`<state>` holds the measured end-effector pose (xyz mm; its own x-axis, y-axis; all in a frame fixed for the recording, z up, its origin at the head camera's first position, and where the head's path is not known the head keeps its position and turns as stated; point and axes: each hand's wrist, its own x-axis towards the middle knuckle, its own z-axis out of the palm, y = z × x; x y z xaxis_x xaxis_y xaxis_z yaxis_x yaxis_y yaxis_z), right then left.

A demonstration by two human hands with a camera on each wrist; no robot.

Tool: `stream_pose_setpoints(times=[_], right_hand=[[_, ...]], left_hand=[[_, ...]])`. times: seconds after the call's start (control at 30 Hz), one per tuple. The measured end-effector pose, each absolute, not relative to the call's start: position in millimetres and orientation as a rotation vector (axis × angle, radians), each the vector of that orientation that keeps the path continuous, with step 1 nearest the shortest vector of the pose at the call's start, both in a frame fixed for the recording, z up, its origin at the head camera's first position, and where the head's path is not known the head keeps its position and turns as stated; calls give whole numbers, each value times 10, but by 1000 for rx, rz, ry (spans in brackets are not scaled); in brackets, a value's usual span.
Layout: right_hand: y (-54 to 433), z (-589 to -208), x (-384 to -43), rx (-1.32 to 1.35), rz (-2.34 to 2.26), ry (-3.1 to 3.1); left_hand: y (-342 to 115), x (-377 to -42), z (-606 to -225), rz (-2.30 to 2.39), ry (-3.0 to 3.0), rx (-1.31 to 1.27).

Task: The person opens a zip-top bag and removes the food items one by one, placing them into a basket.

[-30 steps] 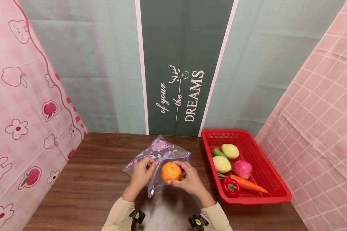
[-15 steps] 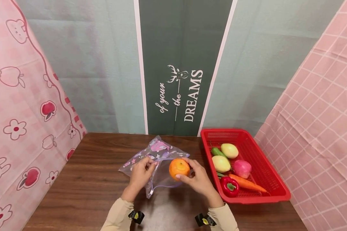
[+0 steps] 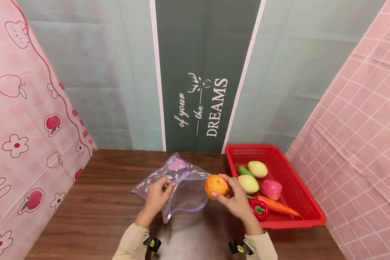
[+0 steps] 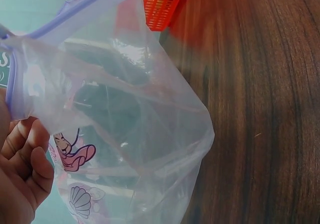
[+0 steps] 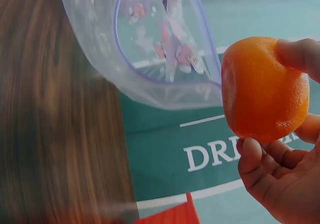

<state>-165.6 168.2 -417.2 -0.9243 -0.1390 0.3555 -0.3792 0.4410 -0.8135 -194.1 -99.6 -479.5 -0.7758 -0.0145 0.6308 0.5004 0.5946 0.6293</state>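
A clear zip bag [image 3: 189,195] with a purple zip rim and pink cartoon prints has its mouth spread wide. My left hand [image 3: 159,194] pinches the bag's rim on the left side. The fingers and thumb of my right hand [image 3: 238,202] grip an orange [image 3: 216,186], held just right of the bag's mouth. In the right wrist view the same orange [image 5: 265,89] overlaps the purple rim, with the open bag [image 5: 150,94] beyond it. The left wrist view shows the bag's see-through side [image 4: 135,119] hanging beside my curled left fingers [image 4: 37,169].
A red plastic basket [image 3: 307,202] stands on the right, close to my right hand. In it lie two pale yellow fruits [image 3: 258,169], a green vegetable [image 3: 245,171], a pink fruit [image 3: 271,189], a carrot [image 3: 277,207] and a red bell pepper [image 3: 259,209]. Fabric hangs behind the wooden table [image 3: 94,202].
My right hand has carried the orange rightward and slightly up, from over the bag's mouth to beside it. The left hand keeps its pinch on the rim.
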Motion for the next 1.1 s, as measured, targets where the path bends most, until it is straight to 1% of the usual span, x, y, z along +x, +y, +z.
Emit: stream_pose_setpoints(times=[0.13,0.27,0.57,0.9,1.1], right_hand=[[1708,-3986,-1550,432,1430,-2446],[1793,-3967,-1541,385,1379,-2463],[2204,-4353,-1726,258,1361,-2554],[2469,-4442,-1711,116,1362,-2581],[2586,-4440,-1681,20,1288,-2627]], left_hand=[[-1010,-1933,-4798,-1136,-2229,-387],[-1020,-1922,-4794,-1144,-2240,-382],[-1034,-1926,-4805,-1132,-2251,-371],[-1043,-1921,-4811,-1111,-2253,-363],[-1043,-1910,-4811,-1105,-2250,-363]])
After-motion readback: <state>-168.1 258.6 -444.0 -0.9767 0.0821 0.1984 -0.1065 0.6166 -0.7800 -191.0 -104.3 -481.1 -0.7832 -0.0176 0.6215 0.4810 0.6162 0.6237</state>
